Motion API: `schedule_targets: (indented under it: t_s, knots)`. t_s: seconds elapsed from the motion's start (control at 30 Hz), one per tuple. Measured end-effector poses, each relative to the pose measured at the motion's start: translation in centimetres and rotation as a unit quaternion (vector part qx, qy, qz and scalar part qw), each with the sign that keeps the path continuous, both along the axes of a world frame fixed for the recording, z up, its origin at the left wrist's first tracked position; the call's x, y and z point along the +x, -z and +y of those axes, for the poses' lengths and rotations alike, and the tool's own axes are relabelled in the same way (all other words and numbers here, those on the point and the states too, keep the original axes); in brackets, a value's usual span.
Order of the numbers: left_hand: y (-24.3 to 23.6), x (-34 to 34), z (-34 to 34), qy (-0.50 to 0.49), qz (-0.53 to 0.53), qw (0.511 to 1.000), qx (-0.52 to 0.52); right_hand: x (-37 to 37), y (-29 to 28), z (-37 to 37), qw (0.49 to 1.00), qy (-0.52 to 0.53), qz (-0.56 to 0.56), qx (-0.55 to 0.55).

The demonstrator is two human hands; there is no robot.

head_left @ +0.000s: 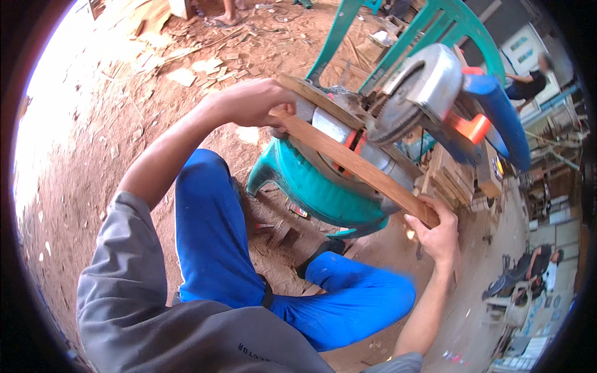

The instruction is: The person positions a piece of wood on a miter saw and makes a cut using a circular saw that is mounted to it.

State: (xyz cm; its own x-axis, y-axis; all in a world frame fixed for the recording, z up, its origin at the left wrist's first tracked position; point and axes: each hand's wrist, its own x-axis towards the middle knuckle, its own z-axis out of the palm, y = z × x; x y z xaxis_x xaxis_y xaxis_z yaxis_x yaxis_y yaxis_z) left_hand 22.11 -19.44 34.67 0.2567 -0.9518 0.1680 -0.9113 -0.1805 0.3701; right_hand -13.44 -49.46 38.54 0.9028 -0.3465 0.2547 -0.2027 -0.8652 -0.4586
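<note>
In the head view, both hands are working one piece of wood, and that strip [354, 163] is stretching between them, slanting from upper left to lower right above the seat of the green chair [311, 186]. The left hand [264, 102] is closing its fingers around the far end, out past the seat's left edge, its wrist bending sharply. Over on the other side, the right hand [438, 233] is gripping the near end, thumb on one side and fingers on the other, just beyond the seat's right edge.

Between those hands, the strip is crossing over the base of the saw [432, 81], which is sitting on the chair; whether the wood is touching the base, I cannot tell. A board [326, 104] is running roughly alongside, farther from the person. The toothed blade [387, 124] is standing up beyond the strip, apart from it, and the blue handle [497, 112] is sticking out to the right with an orange part [469, 129] beside it.

Below, blue trousers [211, 224] are showing bent knees near the seat's front edge. Stacked timber [451, 174] is lying past the seat's right edge, and scraps [211, 65] are littering the ground [81, 186]. Far right, two people are appearing, one high [532, 84], another lower [538, 264].
</note>
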Motion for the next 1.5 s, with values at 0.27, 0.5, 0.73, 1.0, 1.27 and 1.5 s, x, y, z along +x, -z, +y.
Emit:
schedule_targets:
  t_s: [0.27,0.5,0.73,1.0,1.27,1.5]
  knots:
    - [2.3,3.3,-2.9,-0.041,-0.159,0.981,-0.102,3.1,5.2,-5.7,0.998,0.042,-0.033,-0.036]
    - [4.0,4.2,-0.2,-0.164,-0.129,0.962,-0.178,-1.3,4.7,-9.2,0.990,0.142,-0.008,0.004]
    - [4.6,4.9,-1.5,-0.253,0.083,0.959,-0.101,-3.1,6.6,-11.3,0.948,0.241,0.014,0.209]
    - [6.1,6.5,-1.2,-0.261,0.189,0.936,-0.145,-2.5,8.1,-10.9,0.958,0.211,-0.056,0.184]
    - [5.5,6.5,-0.8,-0.271,0.170,0.940,-0.122,-1.5,7.0,-9.4,0.946,0.235,-0.028,0.221]
    - [6.3,6.4,-0.7,-0.283,0.180,0.930,-0.152,-2.4,9.3,-11.8,0.953,0.219,-0.051,0.204]
